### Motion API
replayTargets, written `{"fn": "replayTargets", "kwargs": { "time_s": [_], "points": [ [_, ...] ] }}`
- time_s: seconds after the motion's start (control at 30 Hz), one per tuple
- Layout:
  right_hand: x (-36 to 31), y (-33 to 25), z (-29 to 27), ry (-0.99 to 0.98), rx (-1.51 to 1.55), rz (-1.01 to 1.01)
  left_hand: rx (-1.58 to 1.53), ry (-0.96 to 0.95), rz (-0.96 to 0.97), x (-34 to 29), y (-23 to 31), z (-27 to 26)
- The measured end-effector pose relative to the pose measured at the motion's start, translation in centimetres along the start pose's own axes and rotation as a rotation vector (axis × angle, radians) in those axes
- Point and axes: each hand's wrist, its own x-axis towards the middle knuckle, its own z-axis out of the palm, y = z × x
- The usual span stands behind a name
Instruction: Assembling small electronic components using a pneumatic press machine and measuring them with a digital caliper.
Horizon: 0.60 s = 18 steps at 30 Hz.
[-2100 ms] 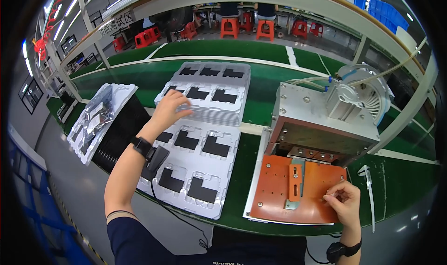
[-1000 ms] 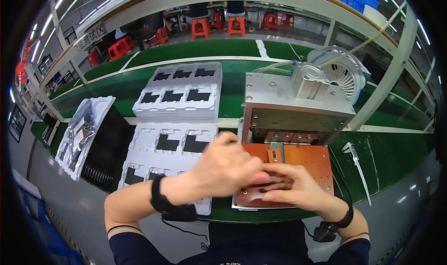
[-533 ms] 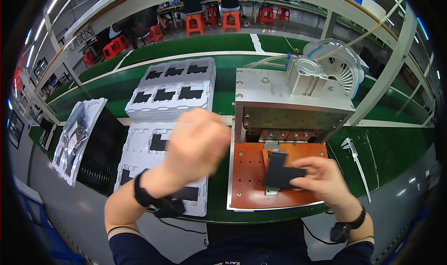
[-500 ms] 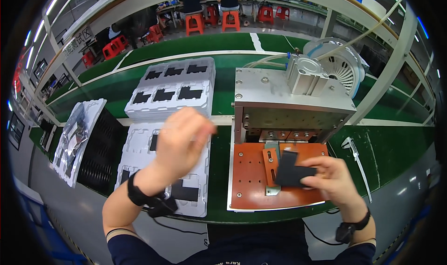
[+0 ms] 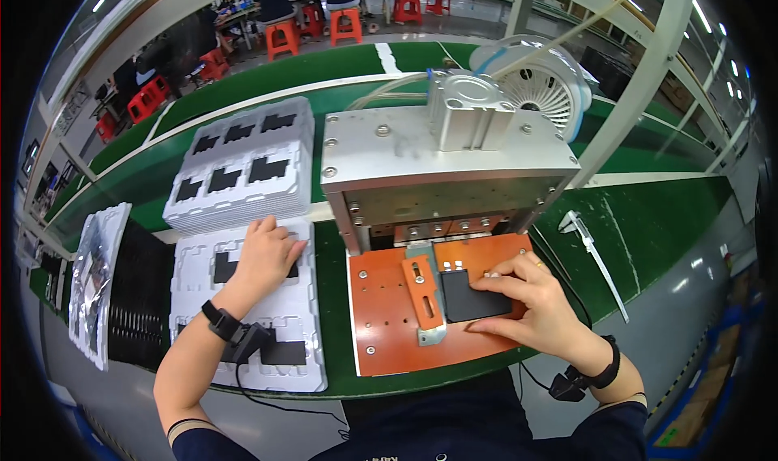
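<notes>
My right hand (image 5: pixel 535 303) pinches the edge of a flat black L-shaped piece (image 5: pixel 474 299). The piece lies on the orange plate (image 5: pixel 387 323) of a metal press, beside a slotted orange bar (image 5: pixel 421 291) fastened to the plate. On the left, my left hand (image 5: pixel 266 254) is over a white plastic tray (image 5: pixel 312 343) that holds similar black pieces. Its fingers are curled down, and the hand covers whatever they grip. One black piece (image 5: pixel 223 268) shows left of that hand, and another (image 5: pixel 284 353) lies nearer me in the tray.
Behind the tray rises a stack of white trays (image 5: pixel 239 205) with black pieces on top. Black trays (image 5: pixel 142 299) stand at far left. The press body (image 5: pixel 446 157) rises behind the orange plate, with a fan (image 5: pixel 539 88) beyond it. A caliper (image 5: pixel 596 262) lies right.
My right hand has lowered the black piece from above the orange plate onto it. My left hand has come down to the tray. The whole view has shifted.
</notes>
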Motion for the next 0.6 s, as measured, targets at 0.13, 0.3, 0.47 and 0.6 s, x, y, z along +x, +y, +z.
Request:
{"fn": "replayTargets", "kwargs": {
  "time_s": [0.13, 0.3, 0.47, 0.6],
  "points": [
    [0.1, 0.4, 0.4, -0.028, 0.103, -0.044, 0.023, 0.084, 0.063, 0.5, 0.4, -1.7],
    [2.3, 2.0, 1.1, -0.016, 0.208, -0.059, -0.072, -0.087, 0.007, -2.4, 1.4, -1.5],
    [2.5, 1.4, 2.1, -0.024, -0.069, -0.149, -0.001, 0.066, -0.02, -2.5, 3.2, -2.6],
    [2.4, 1.3, 2.1, -0.031, -0.253, -0.168, -0.187, 0.14, 0.148, 0.3, 8.9, -7.3]
  ]
}}
